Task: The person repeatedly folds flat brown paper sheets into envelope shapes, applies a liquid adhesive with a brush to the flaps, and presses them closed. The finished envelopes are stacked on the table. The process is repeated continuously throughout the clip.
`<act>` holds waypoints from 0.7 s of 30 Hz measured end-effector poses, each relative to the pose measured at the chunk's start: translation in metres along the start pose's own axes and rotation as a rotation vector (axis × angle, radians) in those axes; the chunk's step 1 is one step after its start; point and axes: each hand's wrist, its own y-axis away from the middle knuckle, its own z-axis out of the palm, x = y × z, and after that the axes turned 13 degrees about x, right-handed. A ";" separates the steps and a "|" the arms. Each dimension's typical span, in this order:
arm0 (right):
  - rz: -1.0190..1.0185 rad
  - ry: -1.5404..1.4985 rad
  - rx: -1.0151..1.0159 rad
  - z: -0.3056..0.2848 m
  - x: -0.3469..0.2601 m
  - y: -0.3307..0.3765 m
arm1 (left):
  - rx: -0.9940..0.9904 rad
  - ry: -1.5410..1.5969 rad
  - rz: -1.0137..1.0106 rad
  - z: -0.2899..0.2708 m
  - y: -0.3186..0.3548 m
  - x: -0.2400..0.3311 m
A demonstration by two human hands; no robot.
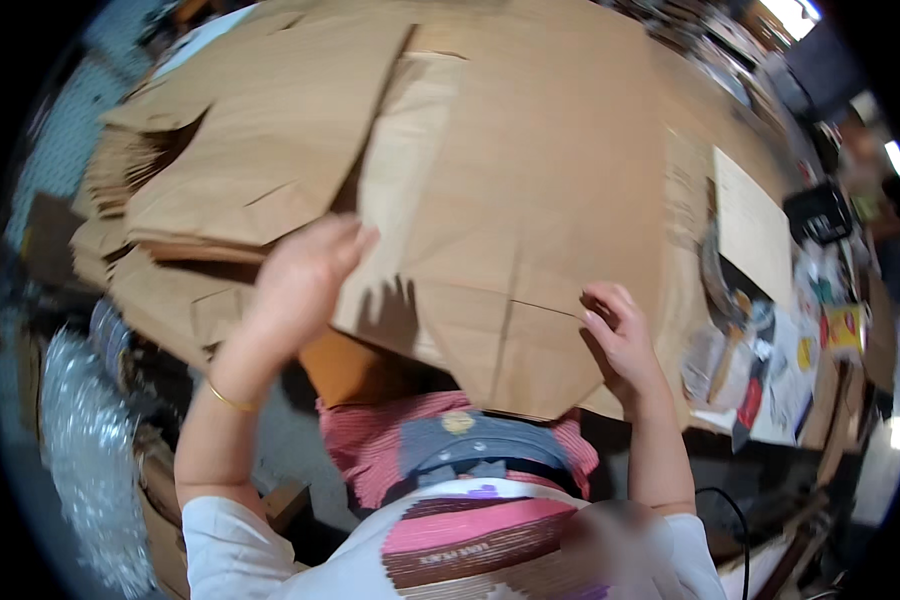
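Note:
A large brown paper bag (560, 190) lies flat in front of me, its folded bottom end toward my body. Over its right lower edge hovers my right hand (622, 338), fingers loosely curled and apart, with nothing seen in them. My left hand (305, 270) is raised at the bag's left side, near the stack of brown paper bags (260, 130). Motion blurs it, but it looks empty, and a shadow with spread fingers falls on the paper beside it. Beneath the large bag, a lighter brown sheet (400, 170) shows along its left side.
Crumpled clear plastic (90, 450) hangs at the lower left. On the right are a white board (750, 225), a red-handled tool (750, 400), a yellow package (845, 328) and a black box-like object (818, 213). An orange-brown surface (350, 370) shows below the bags.

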 end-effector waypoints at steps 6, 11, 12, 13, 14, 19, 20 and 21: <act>-0.200 0.639 0.078 -0.023 0.022 -0.032 | 0.020 0.218 -0.154 0.132 -0.049 0.069; -0.127 0.550 0.043 -0.003 0.015 -0.067 | -0.212 0.429 -0.467 0.162 -0.100 0.073; -0.092 0.546 -0.034 -0.011 0.017 -0.072 | -0.281 0.468 -0.467 0.160 -0.100 0.059; -0.058 0.541 -0.112 -0.019 0.019 -0.076 | -0.445 0.410 -0.456 0.156 -0.100 0.043; -0.106 0.583 -0.187 -0.028 0.020 -0.078 | -0.519 0.342 -0.405 0.143 -0.101 0.036; -0.636 0.781 -0.267 -0.033 0.021 -0.063 | -0.350 -0.045 0.059 0.132 -0.064 0.042; -0.674 0.829 -0.264 -0.031 0.017 -0.059 | -0.356 -0.123 0.109 0.127 -0.061 0.055; -0.713 0.875 -0.259 -0.029 0.014 -0.055 | -0.360 -0.204 0.159 0.125 -0.064 0.068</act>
